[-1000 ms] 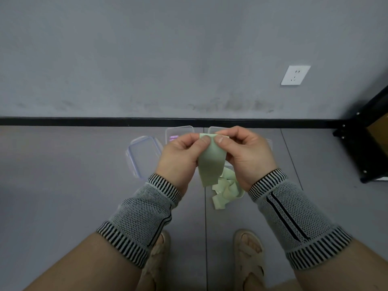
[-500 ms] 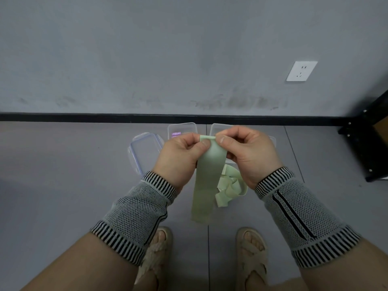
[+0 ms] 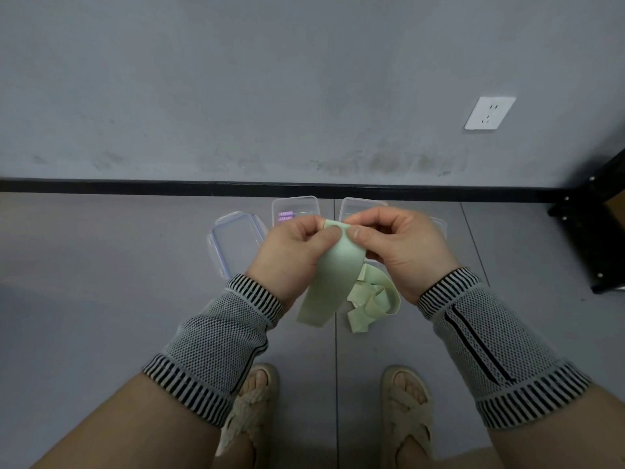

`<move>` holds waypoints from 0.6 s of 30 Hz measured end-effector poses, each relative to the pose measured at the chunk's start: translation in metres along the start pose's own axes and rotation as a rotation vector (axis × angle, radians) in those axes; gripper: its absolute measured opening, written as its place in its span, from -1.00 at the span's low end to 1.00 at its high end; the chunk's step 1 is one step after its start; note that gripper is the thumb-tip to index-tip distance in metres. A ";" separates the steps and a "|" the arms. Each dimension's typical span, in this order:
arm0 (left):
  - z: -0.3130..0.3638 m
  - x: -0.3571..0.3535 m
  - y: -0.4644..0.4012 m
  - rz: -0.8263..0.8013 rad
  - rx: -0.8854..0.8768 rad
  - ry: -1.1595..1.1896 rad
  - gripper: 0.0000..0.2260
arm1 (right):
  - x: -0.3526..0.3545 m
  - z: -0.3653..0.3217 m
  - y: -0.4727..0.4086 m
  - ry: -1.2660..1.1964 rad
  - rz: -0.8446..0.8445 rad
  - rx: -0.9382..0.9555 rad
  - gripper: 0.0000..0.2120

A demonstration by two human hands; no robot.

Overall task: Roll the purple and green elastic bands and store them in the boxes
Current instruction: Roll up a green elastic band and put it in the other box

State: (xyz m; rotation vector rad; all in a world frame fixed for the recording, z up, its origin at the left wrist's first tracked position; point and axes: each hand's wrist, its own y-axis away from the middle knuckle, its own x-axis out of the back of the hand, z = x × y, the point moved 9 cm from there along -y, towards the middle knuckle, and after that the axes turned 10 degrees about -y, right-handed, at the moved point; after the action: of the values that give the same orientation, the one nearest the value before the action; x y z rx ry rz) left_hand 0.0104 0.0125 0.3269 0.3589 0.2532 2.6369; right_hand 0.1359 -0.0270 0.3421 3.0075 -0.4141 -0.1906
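Observation:
My left hand (image 3: 291,255) and my right hand (image 3: 399,252) both pinch the top end of a pale green elastic band (image 3: 333,275), held in the air above the floor. The band hangs down from my fingers and ends in a loose heap (image 3: 370,304) on the floor. Behind my hands stand two clear plastic boxes: the left box (image 3: 295,206) holds a rolled purple band (image 3: 284,216), and the right box (image 3: 358,206) is mostly hidden by my right hand.
A clear box lid (image 3: 236,243) lies on the grey floor left of the boxes. A black skirting board (image 3: 135,186) runs along the wall. A black rack (image 3: 595,238) stands at the right edge. My sandalled feet (image 3: 407,411) are below.
The hanging strip of green band swung and shortened, its lower end now bending towards the left. Both hands stayed close together at the band's top end.

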 end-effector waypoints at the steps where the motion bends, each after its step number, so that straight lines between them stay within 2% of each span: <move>1: 0.000 0.000 0.000 0.000 0.000 -0.007 -0.84 | 0.000 0.000 0.000 0.005 0.005 0.004 -0.85; 3: -0.001 0.000 -0.001 0.002 0.010 -0.008 -0.85 | 0.000 -0.002 0.001 0.013 0.013 0.013 -0.85; 7: 0.000 -0.001 -0.001 0.003 0.022 -0.011 -0.74 | -0.002 -0.004 0.003 0.044 0.015 0.046 -0.83; 13: -0.005 -0.001 -0.002 -0.003 0.076 0.059 -0.80 | -0.001 -0.018 0.005 0.120 0.047 0.162 -0.79; 16: -0.006 0.001 -0.003 -0.008 0.103 0.110 -0.75 | -0.003 -0.025 0.008 0.240 0.039 0.241 -0.77; 18: -0.007 0.002 -0.003 -0.014 0.127 0.120 -0.82 | -0.006 -0.026 0.009 0.316 0.020 0.273 -0.74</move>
State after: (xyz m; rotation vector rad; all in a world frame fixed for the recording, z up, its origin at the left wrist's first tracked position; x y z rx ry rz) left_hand 0.0080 0.0153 0.3199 0.2397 0.4619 2.6386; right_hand 0.1313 -0.0323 0.3691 3.2129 -0.4703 0.3692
